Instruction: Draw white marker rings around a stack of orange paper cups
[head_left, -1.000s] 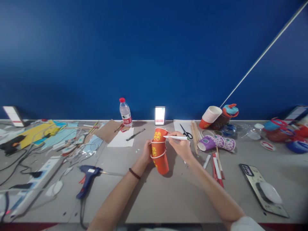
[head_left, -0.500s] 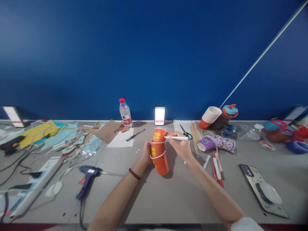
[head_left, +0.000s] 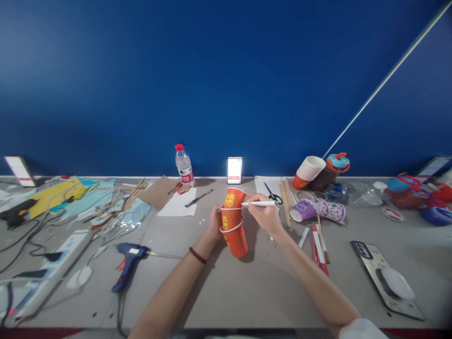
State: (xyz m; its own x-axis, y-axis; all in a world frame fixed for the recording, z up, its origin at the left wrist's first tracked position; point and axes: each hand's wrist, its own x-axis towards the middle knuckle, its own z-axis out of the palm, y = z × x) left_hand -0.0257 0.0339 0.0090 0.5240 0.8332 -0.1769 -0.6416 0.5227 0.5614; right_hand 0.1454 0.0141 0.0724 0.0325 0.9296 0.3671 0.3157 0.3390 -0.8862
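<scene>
Three red paper cups (head_left: 233, 221) with yellow lettering are joined in a slightly tilted column over the table. My left hand (head_left: 214, 223) is closed round the column's left side; its fingertips are hidden behind the cups. A dark beaded bracelet (head_left: 197, 255) circles that wrist. In my right hand (head_left: 265, 213) a white marker (head_left: 261, 203) is pinched, pointing left. Its tip is at the right side of the top cup, just under the rim; whether it touches, I cannot tell. Scissors (head_left: 273, 194) with black handles lie behind the right hand.
Left: a blue glue gun (head_left: 130, 264), a white power strip (head_left: 56, 273) and cables. Behind: a water bottle (head_left: 184, 168), a pen (head_left: 199, 197) and a lit screen (head_left: 235, 170). Right: stacked paper cups (head_left: 309, 171), purple cups (head_left: 318, 209), wooden sticks (head_left: 286, 200), red markers (head_left: 319, 252) and a phone (head_left: 374, 268).
The marker's tip has dipped slightly on the top cup's right side. Both hands and the cups are otherwise nearly still.
</scene>
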